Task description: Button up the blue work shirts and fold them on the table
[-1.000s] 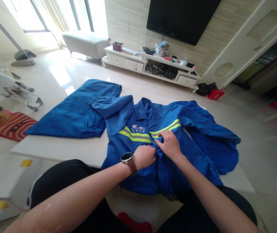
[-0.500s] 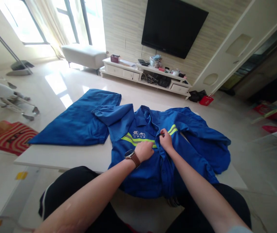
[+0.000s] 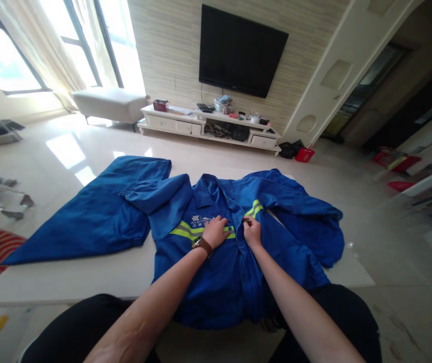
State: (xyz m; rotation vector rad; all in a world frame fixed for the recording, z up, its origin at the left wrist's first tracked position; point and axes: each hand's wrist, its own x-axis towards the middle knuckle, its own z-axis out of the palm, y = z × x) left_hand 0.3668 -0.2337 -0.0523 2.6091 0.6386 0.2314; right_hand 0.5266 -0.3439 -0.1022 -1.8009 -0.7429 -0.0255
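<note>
In the head view, the blue jacket is lying front-up on the white table. The right hand is pinching its front edge; the left hand is covering the reflective stripe — gripping or not, I can't tell. Fastening work is seemingly underway — likely needing steady edge control next.

A blue jacket lies on the white counter, its collar at the far side. The left hand touches its chest near the yellow stripe – the right hand pinches the front edge just beside. At left lies another blue garment; far away, a black television hangs.
</note>
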